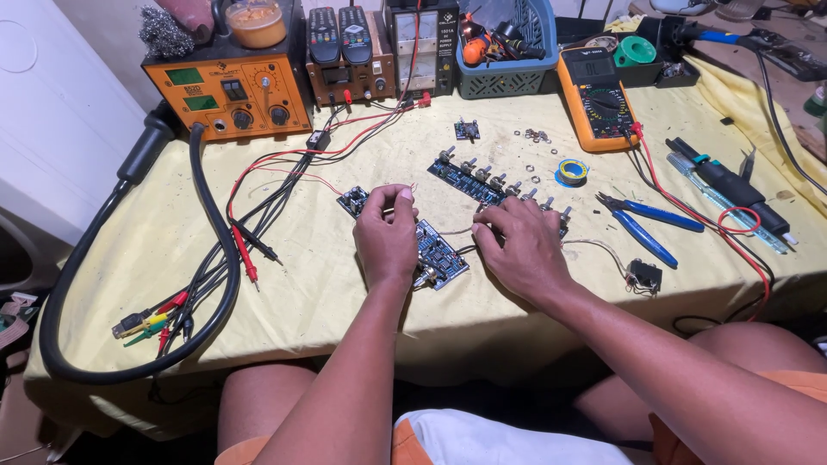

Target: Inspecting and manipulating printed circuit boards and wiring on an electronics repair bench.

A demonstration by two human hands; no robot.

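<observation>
One head-worn view looks steeply down, close over the cloth-covered workbench (345,293).
</observation>
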